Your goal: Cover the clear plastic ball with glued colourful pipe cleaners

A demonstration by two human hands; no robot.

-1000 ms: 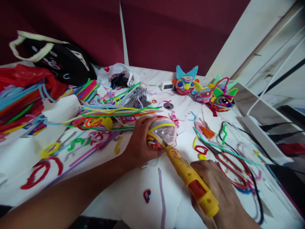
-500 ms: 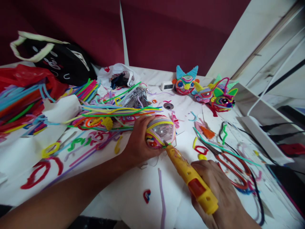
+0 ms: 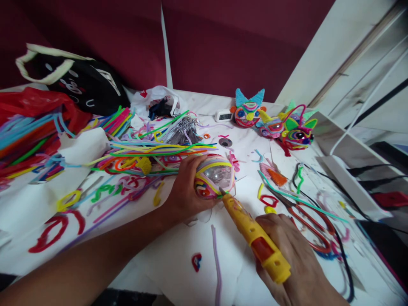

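My left hand [image 3: 188,189] is wrapped round the left side of a clear ball [image 3: 218,175] banded with yellow, pink and other coloured pipe cleaners. In my right hand [image 3: 287,250] is a yellow glue gun [image 3: 255,236], gripped by its handle. Its nozzle meets the lower right edge of the ball, by a bit of green. Below the ball, a small red and blue curl [image 3: 196,262] and a lilac pipe cleaner [image 3: 216,261] lie on the white paper.
Orange-handled scissors [image 3: 310,225] and a black cable lie at right, near a white power strip [image 3: 353,187]. Decorated balls [image 3: 247,114] stand at the back beside a small white clock [image 3: 224,115]. Bundled pipe cleaners [image 3: 28,131] and a black bag [image 3: 86,85] fill the left.
The rear end of the glue gun has shifted very slightly up and left. Its nozzle stays against the ball, and my left hand keeps its hold.
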